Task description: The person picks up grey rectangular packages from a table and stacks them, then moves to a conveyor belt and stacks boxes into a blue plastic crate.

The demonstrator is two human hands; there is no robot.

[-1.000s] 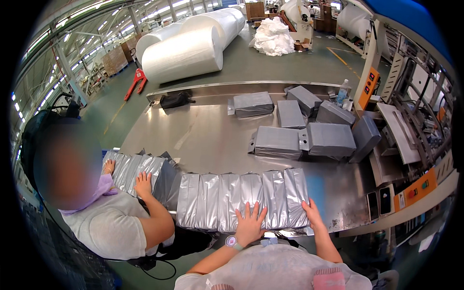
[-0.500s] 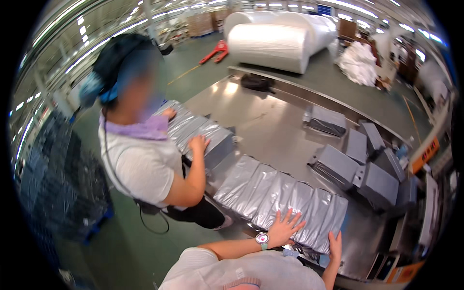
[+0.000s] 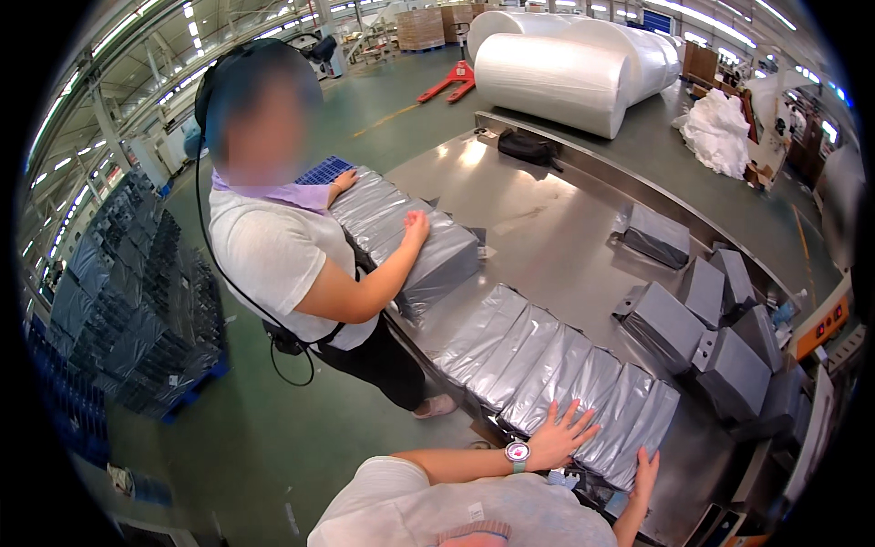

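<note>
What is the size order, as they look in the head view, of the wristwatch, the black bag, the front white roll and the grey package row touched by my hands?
Grey package row
Front white roll
Black bag
Wristwatch
Apparent size only; the roll lies farther off.

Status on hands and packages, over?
Left hand spread on the silver package row. Right hand against its right end. Loose gray packages farther right, apart from the row.
</note>
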